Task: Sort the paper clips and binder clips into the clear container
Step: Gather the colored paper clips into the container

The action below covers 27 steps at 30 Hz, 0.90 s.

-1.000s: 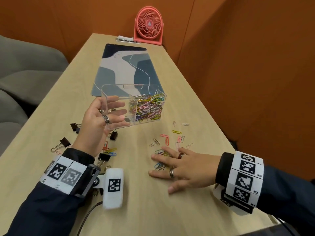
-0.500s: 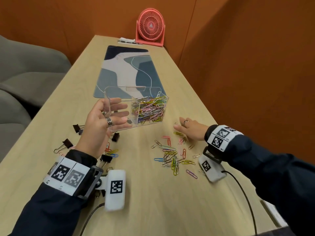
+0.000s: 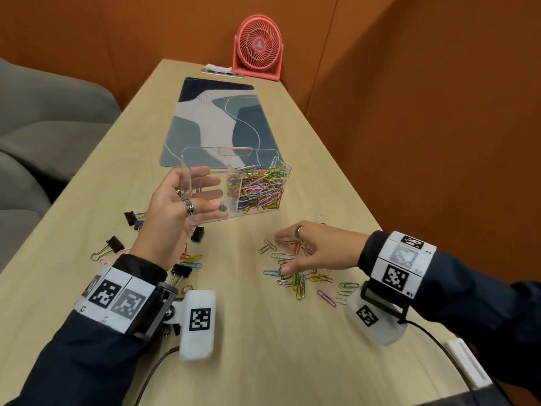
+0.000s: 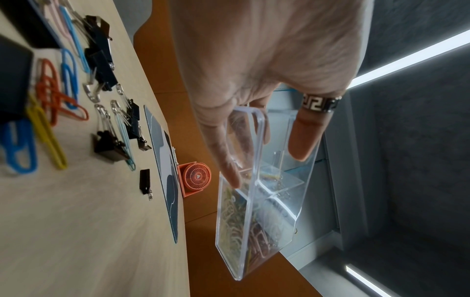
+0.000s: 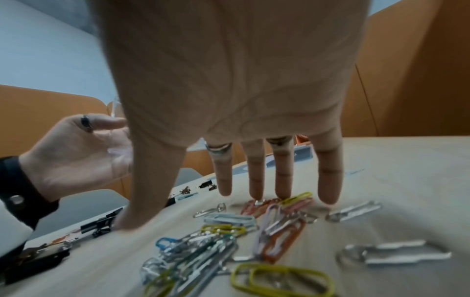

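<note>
My left hand (image 3: 202, 194) grips the left wall of the clear container (image 3: 205, 159) and holds it tilted above the table. Its right compartment is full of coloured paper clips (image 3: 257, 189). In the left wrist view my fingers (image 4: 302, 144) clasp the container (image 4: 267, 221) wall from both sides. My right hand (image 3: 282, 253) lies spread over a loose pile of paper clips (image 3: 295, 276), fingers straight, tips touching the table (image 5: 193, 209). Black binder clips (image 3: 114, 244) and a few paper clips lie under and left of my left wrist.
A blue patterned desk mat (image 3: 216, 118) lies beyond the container, with a coral fan (image 3: 259, 46) at the far end. One silver clip (image 3: 320, 217) lies apart, beyond my right hand. Orange wall runs along the table's right edge; grey seats (image 3: 44, 112) stand at the left.
My right hand reached out to the far clips, then drew back over the pile, bringing the far clips closer. The left hand kept the container raised.
</note>
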Each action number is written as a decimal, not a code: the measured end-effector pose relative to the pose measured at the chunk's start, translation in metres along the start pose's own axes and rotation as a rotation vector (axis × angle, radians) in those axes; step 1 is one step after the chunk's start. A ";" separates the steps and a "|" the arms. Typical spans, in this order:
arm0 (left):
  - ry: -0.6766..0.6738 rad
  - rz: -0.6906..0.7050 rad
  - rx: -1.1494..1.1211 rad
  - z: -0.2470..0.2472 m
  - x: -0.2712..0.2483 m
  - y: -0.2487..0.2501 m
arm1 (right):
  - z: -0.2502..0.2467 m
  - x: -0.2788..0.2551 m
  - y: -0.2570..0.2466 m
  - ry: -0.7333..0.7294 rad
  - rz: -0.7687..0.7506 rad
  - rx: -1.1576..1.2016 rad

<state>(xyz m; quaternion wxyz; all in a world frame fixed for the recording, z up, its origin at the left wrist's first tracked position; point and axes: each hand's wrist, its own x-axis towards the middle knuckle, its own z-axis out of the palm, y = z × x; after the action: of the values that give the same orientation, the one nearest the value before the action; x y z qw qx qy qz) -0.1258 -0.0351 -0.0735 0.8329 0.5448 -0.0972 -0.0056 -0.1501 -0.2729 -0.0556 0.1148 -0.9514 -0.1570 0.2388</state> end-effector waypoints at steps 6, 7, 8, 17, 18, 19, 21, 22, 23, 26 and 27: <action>-0.001 0.000 0.012 -0.001 0.001 0.000 | 0.012 0.011 -0.008 -0.054 -0.036 0.002; 0.000 0.001 0.013 -0.001 0.001 0.000 | 0.012 0.011 -0.010 -0.046 -0.057 0.012; 0.000 0.002 0.015 -0.001 0.001 -0.001 | 0.012 0.010 -0.011 -0.037 -0.075 0.025; -0.016 0.006 0.026 0.001 0.001 -0.002 | 0.012 0.010 -0.007 0.015 -0.043 0.108; -0.016 0.007 0.028 0.001 0.001 -0.002 | 0.012 0.010 -0.008 0.025 -0.045 0.100; -0.016 0.006 0.030 0.001 0.001 -0.002 | 0.012 0.011 -0.008 0.037 -0.046 0.090; -0.017 0.007 0.036 0.000 0.000 -0.002 | 0.010 0.012 -0.007 0.058 -0.038 0.083; -0.017 0.007 0.037 0.000 0.001 -0.003 | 0.010 0.014 -0.006 0.068 -0.031 0.094; -0.016 0.007 0.037 0.000 0.000 -0.003 | 0.010 0.015 -0.005 0.078 -0.022 0.113; -0.014 0.006 0.035 0.000 0.001 -0.003 | 0.009 0.019 0.000 0.106 0.001 0.135; -0.013 0.006 0.035 -0.001 0.001 -0.003 | 0.008 0.019 0.002 0.112 0.008 0.145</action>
<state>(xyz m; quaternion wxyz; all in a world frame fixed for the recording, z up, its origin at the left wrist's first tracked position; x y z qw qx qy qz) -0.1246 -0.0357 -0.0764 0.8226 0.5589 -0.1042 -0.0051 -0.1379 -0.2669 -0.0712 0.1908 -0.9530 -0.1291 0.1965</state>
